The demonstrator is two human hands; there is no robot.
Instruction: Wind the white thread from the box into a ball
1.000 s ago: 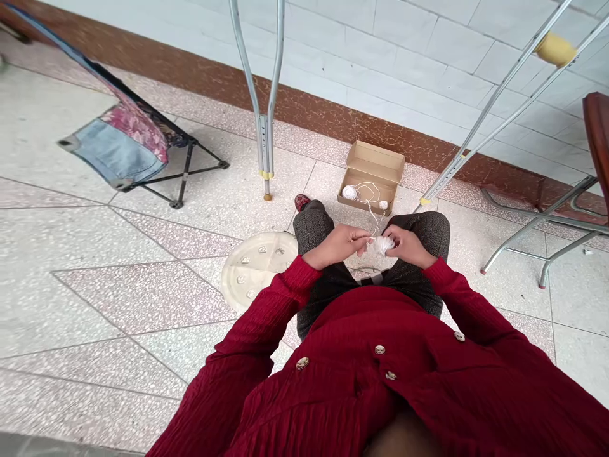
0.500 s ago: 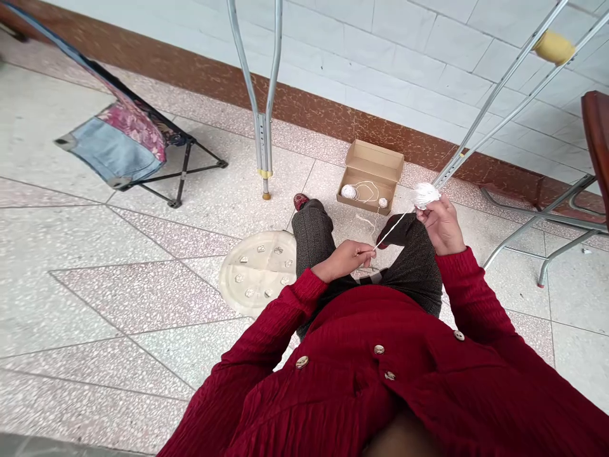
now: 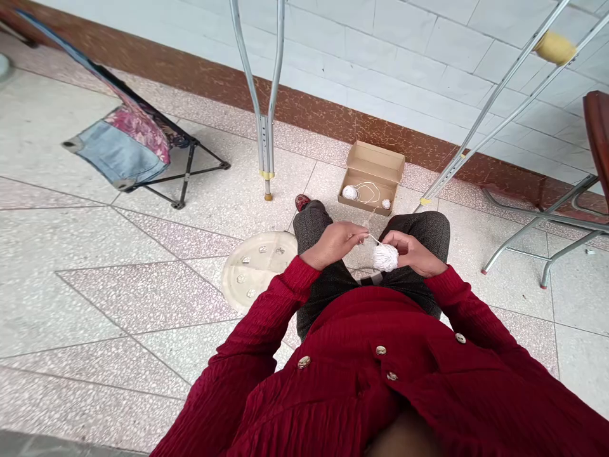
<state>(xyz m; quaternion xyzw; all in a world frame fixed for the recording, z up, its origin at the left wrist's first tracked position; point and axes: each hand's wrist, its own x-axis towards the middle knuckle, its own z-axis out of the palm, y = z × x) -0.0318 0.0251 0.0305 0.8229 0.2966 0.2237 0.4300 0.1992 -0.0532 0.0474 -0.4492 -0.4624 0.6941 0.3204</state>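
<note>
My right hand (image 3: 415, 252) is closed around the side of a white ball of yarn (image 3: 385, 258), held over my lap between the knees. A short strand of yarn (image 3: 374, 239) runs from the ball to my left hand (image 3: 339, 242), whose fingers pinch it just to the left. Beyond my hands, an open cardboard box (image 3: 367, 206) stands on the floor. Inside it lie a larger white yarn ball (image 3: 350, 192) at the left, a small one (image 3: 386, 204) at the right, and a loose loop of strand (image 3: 368, 190).
A folding chair (image 3: 121, 149) stands at the left. One crutch (image 3: 265, 143) is upright by the wall, another (image 3: 495, 105) leans to the right. Metal chair legs (image 3: 537, 228) are at the far right. A round, beige holed disc (image 3: 238, 296) lies beside my left leg.
My right hand has brought the yarn ball down and left, close to my left hand. The strand between them is much shorter. My left hand has moved slightly up and left.
</note>
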